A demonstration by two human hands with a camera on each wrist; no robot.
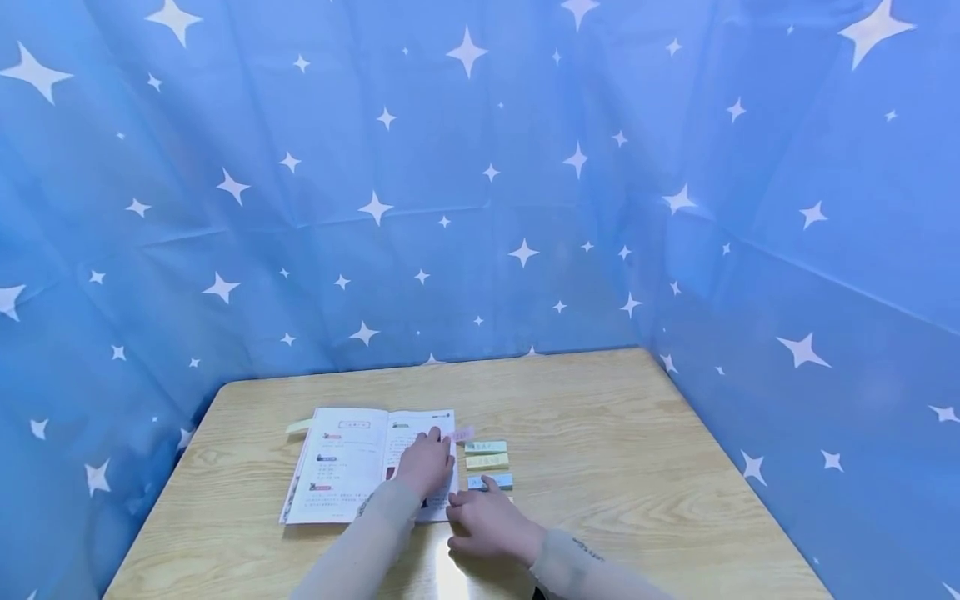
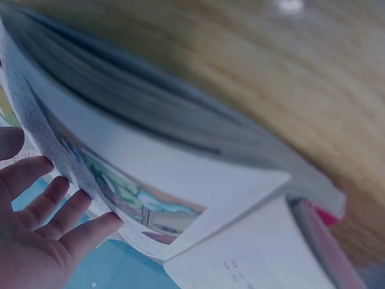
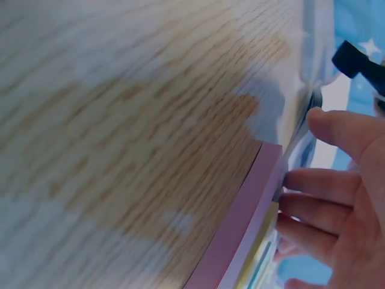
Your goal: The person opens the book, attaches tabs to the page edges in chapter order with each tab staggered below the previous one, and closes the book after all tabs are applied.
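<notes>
An open book [image 1: 341,467] with printed pages lies on the table. My left hand [image 1: 426,463] rests on its right page near the outer edge, beside a pink sticky tab [image 1: 462,434] that juts out past the page. In the left wrist view its fingers [image 2: 90,235] lie extended against a page with a coloured picture. Right of the book, green [image 1: 486,447], yellow [image 1: 487,461] and blue [image 1: 490,482] sticky notes lie in a column with handwriting. Over the near end of that column is my right hand [image 1: 491,523], its fingers relaxed, right at a pink pad [image 3: 240,217].
A pale yellow-green tab [image 1: 298,427] sticks out at the book's left side. The wooden table [image 1: 637,467] stretches away to the right. Blue star-patterned cloth [image 1: 450,167] hangs behind the table and along its sides.
</notes>
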